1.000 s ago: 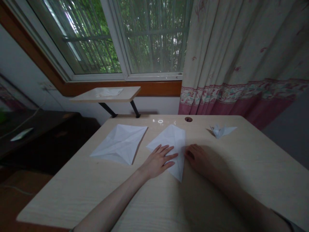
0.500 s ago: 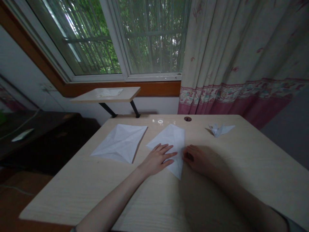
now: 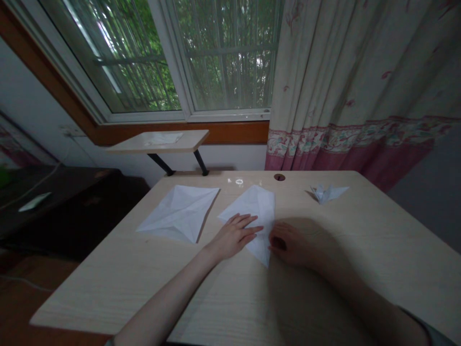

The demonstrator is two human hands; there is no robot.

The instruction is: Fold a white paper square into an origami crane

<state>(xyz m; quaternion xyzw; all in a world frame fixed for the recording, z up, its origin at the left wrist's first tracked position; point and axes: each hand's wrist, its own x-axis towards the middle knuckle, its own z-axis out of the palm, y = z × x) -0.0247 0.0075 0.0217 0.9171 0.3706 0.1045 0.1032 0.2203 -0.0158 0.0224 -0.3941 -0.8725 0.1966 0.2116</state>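
Note:
A white sheet of paper (image 3: 260, 199), folded along its right side, lies flat on the table. My left hand (image 3: 233, 238) rests on it with the fingers spread. At the paper's right edge is my right hand (image 3: 288, 242), its fingers curled and the thumb and fingertips closed at the fold. The exact contact under those fingertips is partly hidden. To the left lies a second, unfolded white sheet (image 3: 180, 211) with crease lines across it. A folded paper crane (image 3: 324, 193) sits at the far right.
The pale wooden table (image 3: 144, 293) has a round cable hole (image 3: 280, 177) near its back edge. A small raised shelf (image 3: 190, 140) at the back left bears some white paper (image 3: 164, 139). Behind are a window and a curtain (image 3: 306, 96); a dark desk (image 3: 72, 192) stands left.
My right hand has slid a little toward me along the paper's right edge. My left hand stays in nearly the same place on the sheet.

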